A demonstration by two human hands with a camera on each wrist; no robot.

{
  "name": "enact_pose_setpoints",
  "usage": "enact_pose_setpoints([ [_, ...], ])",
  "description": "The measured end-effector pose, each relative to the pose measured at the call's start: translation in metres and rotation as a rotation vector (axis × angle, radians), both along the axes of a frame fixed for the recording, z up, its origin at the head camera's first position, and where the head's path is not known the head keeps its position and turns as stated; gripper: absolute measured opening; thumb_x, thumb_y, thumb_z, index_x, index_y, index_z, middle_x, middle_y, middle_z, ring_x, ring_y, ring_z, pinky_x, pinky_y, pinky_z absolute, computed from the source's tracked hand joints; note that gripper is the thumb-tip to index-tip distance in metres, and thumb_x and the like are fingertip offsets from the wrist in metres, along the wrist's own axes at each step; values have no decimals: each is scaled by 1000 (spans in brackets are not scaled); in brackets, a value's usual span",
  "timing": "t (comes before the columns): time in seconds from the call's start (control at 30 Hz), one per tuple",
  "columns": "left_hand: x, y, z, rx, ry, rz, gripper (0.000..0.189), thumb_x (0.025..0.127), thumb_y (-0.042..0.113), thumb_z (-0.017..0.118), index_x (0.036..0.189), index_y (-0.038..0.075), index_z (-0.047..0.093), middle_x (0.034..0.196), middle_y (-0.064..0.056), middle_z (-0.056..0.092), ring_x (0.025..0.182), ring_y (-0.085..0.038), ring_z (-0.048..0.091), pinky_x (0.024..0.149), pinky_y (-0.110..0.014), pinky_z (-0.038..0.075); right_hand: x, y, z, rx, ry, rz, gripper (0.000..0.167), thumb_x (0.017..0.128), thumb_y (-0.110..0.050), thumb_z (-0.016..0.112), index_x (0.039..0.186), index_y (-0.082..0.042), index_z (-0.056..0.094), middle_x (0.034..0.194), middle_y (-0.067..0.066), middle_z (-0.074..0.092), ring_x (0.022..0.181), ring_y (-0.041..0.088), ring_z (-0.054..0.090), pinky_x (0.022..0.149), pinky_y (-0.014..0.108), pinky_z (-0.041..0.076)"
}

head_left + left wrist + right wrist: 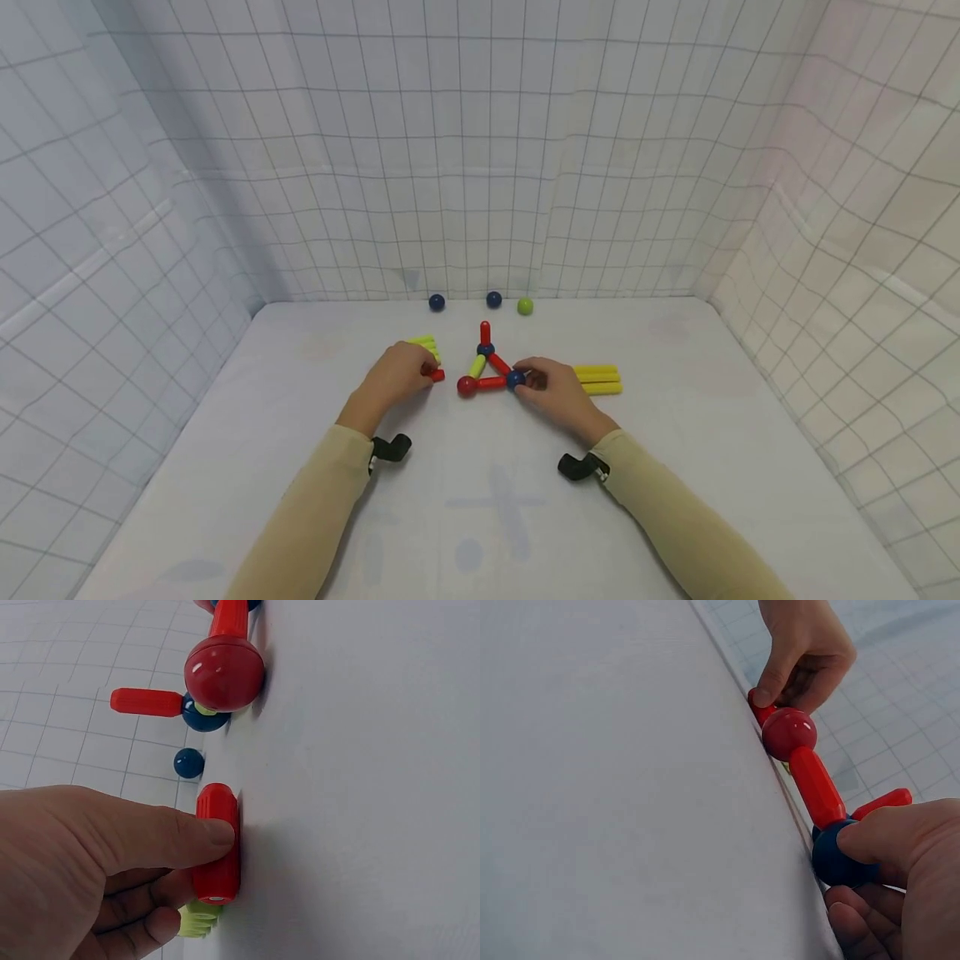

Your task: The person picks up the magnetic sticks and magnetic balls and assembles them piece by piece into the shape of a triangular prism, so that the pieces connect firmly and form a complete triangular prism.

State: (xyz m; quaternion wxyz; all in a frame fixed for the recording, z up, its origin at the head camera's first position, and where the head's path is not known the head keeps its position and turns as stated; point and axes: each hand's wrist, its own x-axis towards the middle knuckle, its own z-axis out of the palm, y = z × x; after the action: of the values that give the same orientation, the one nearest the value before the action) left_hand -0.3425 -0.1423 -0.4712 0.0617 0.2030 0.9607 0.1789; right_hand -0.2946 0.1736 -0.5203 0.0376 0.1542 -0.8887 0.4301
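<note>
My left hand pinches a red magnetic rod between thumb and fingers, low over the white table. Near the middle, a triangle is formed by a red ball, a far blue ball, a near-right blue ball, two red rods and a yellow-green rod. From the far blue ball another red rod sticks upward. The thumb and fingers of my right hand hold the near-right blue ball at its side; part of that ball is covered in the right wrist view.
Several yellow-green rods lie partly hidden behind the left hand. Yellow rods lie side by side right of the right hand. Along the back edge sit two loose blue balls and a green ball. Gridded cloth walls enclose the table.
</note>
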Motion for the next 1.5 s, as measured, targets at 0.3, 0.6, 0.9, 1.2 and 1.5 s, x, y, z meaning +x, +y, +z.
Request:
enact_pose_setpoints([
  [0.3, 1, -1, 13, 256, 0, -3, 24, 98, 14, 80, 121, 9, 82, 100, -2, 73, 91, -24, 63, 79, -38, 57, -3, 1, -3, -1, 6, 2, 30, 97, -16, 83, 126, -13, 77, 96, -4, 71, 87, 18, 64, 78, 36, 53],
  [0.6, 6, 9, 29, 510, 50, -36, 28, 99, 19, 82, 124, 7, 79, 107, -2, 77, 101, -24, 69, 86, -42, 61, -5, 0, -3, -2, 3, 3, 28, 97, -17, 83, 125, -14, 78, 95, -4, 69, 87, 19, 63, 78, 37, 53],
  [0.9, 3, 40, 32, 659, 37, -45, 30, 97, 16, 84, 124, 4, 78, 109, -5, 79, 103, -25, 76, 95, -44, 62, -3, 1, -1, 1, -11, -12, 29, 97, -18, 83, 125, -13, 78, 95, -4, 70, 87, 17, 62, 78, 35, 53],
  [1.2, 0, 71, 26, 675, 22, -103, 28, 96, 16, 85, 120, 5, 78, 106, -1, 80, 99, -19, 76, 94, -41, 61, -3, 1, 1, 6, -13, 0, 27, 98, -18, 83, 124, -14, 78, 94, -4, 70, 88, 18, 63, 80, 35, 53],
  [1.5, 0, 89, 15, 586, -20, -102, 25, 96, 16, 85, 118, 8, 78, 104, 2, 79, 98, -15, 75, 95, -39, 60, -3, 1, 1, 2, 6, 10, 25, 97, -18, 84, 121, -15, 79, 94, -4, 71, 87, 18, 64, 79, 36, 54],
])
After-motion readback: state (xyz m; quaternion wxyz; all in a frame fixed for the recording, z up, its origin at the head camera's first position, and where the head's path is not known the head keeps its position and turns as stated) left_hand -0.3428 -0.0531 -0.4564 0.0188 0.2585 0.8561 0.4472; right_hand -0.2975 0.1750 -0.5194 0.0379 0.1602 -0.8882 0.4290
